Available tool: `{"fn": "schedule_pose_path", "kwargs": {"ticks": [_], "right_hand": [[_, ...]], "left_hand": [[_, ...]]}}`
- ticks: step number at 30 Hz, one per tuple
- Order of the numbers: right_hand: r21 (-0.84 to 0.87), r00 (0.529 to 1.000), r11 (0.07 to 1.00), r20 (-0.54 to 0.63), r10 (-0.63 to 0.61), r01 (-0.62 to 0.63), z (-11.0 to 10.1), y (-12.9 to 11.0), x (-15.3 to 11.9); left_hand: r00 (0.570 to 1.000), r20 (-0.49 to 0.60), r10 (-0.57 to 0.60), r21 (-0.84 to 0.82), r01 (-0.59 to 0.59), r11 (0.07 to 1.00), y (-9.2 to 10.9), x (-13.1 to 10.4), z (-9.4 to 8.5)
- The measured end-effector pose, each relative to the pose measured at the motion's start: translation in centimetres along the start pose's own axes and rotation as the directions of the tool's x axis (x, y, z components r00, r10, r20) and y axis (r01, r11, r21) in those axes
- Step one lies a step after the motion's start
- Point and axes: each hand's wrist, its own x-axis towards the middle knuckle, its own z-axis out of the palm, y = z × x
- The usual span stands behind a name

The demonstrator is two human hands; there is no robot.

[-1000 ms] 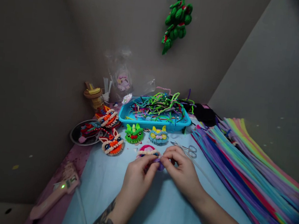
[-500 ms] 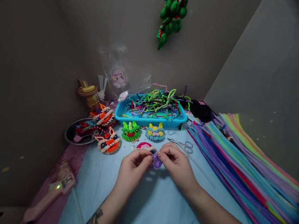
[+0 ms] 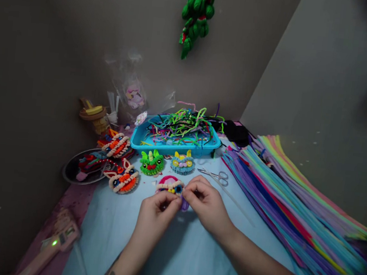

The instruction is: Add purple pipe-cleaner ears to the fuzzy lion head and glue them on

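Below the centre of the frame, on the blue-covered bench [image 3: 110, 221] side, my left hand [image 3: 155, 212] keeps thumb and forefinger closed on the purple chenille piece [image 3: 184, 205]. Behind it lies the pink-topped animal head [image 3: 169, 181], whose face shows more than half a second ago. The purple piece, near the centre, has become less visible; I judge this a changed pinch within the same fine handwork. My right hand [image 3: 208, 202] pinches its upper end.
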Motion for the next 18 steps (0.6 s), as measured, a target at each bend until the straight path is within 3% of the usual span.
{"fn": "schedule_pose_path", "kwargs": {"ticks": [7, 15, 18], "right_hand": [[-0.079, 0.997, 0.997, -0.081, -0.012, 0.006, 0.6, -0.2, -0.5], [0.055, 1.0, 0.998, 0.022, 0.003, -0.004, -1.4, 0.1, 0.9], [0.137, 0.989, 0.987, 0.134, 0.063, -0.081, -2.1, 0.2, 1.2]], "left_hand": [[0.996, -0.032, -0.081, -0.002, 0.081, 0.997, -0.1, -0.1, 0.5], [0.981, 0.005, -0.195, -0.134, 0.194, 0.972, 0.2, 0.2, 0.2], [0.973, 0.047, -0.226, -0.174, 0.231, 0.957, 0.4, 0.2, -0.2]]}}
